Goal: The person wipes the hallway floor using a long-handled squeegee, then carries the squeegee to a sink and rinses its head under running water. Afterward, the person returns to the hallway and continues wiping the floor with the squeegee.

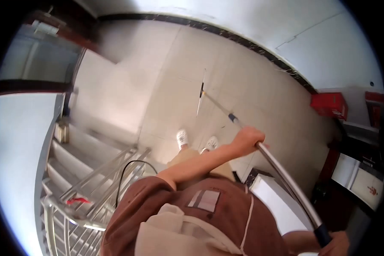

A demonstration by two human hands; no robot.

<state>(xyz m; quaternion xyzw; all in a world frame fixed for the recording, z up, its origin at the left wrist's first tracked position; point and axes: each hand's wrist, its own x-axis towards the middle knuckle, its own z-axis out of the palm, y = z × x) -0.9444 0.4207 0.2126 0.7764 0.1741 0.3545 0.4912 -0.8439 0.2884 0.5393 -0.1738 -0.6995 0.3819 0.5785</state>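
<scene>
A long metal pole slants from the lower right up to a thin, flat head on the tiled floor. My left hand is wrapped round the middle of the pole, with my left arm reaching across my body. Near the bottom right corner, my right hand grips the pole's dark end. The head is seen nearly edge-on, beyond my white shoes.
Stairs with a metal railing descend at the left. A black cable loops by the railing. A dark skirting edges the wall. Red boxes stand at the right, near a white cabinet-like block.
</scene>
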